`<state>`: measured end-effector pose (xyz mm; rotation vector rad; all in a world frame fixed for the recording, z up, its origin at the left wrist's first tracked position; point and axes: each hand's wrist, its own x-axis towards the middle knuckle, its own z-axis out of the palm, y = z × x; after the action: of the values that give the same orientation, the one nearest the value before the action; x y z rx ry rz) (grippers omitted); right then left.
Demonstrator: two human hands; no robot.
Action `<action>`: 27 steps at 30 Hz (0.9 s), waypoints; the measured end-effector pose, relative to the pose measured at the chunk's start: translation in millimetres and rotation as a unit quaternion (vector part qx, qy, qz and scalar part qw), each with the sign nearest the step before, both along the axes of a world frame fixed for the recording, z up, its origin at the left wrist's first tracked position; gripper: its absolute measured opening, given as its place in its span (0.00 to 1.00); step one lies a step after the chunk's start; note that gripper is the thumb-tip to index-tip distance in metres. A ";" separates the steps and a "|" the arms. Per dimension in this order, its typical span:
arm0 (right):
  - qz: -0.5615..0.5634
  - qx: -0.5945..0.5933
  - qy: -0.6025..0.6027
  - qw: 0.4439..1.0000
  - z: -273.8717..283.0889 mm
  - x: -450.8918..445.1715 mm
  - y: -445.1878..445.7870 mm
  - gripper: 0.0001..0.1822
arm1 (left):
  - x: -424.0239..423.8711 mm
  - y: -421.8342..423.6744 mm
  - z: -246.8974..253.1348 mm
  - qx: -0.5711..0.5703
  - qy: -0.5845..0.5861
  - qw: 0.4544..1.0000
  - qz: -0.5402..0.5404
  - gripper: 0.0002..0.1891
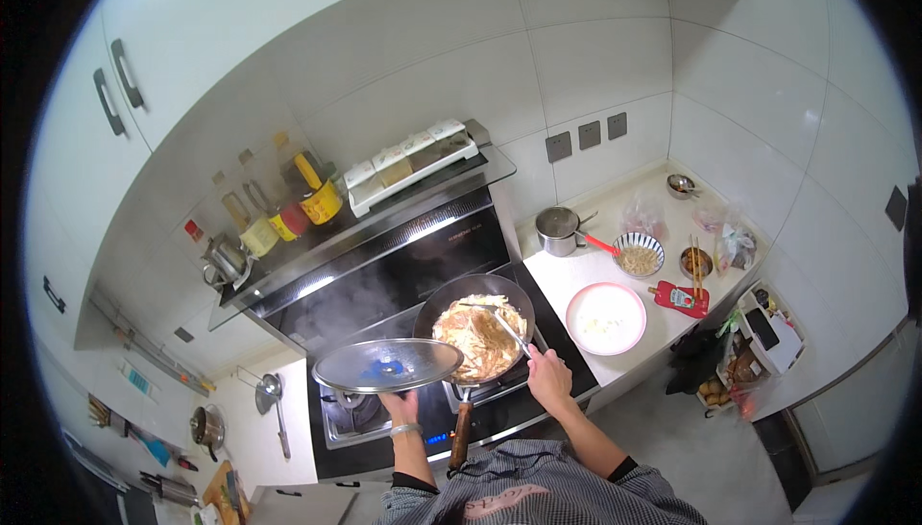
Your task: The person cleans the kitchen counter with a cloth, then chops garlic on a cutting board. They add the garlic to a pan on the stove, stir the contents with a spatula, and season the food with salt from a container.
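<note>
My left hand (402, 404) grips a round lid (349, 366) near its front rim, and much of that hand is hidden beneath it. The lid is held over the left burner (353, 410), overlapping the wok's left edge. A dark wok (513, 289) with a wooden handle (462, 428) stands on the right burner. Pale shredded food (475, 334) in brownish sauce fills it. My right hand (549, 379) holds the handle of a metal spatula (513, 328), whose blade rests in the food. Steam rises behind the lid.
To the wok's right are a pink-rimmed plate (605, 317), a striped bowl (639, 255), a steel pot (557, 232) and a red sauce pouch (681, 299). Bottles (317, 197) and a seasoning rack (414, 165) line the glass shelf above. A ladle (279, 417) lies left of the stove.
</note>
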<state>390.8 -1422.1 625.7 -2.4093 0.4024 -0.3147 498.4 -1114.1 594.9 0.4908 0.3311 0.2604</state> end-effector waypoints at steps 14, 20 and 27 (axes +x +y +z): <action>0.120 -0.109 0.052 0.985 67.0 -54.4 -29.6 0.13 | 8.9 15.9 -8.1 -0.020 0.012 1.000 -0.013 0.18; 0.073 -0.105 0.026 0.991 31.8 -31.4 -32.1 0.18 | 12.6 1.2 -9.2 -0.010 0.019 1.000 -0.021 0.18; 0.140 -0.118 0.105 0.977 79.7 -62.0 -47.2 0.16 | 4.1 37.5 -19.7 -0.047 -0.025 0.997 -0.053 0.13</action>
<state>328.8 -1469.3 705.4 -2.7010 0.1161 0.0217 502.5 -1076.7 575.2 0.4070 0.2655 0.1533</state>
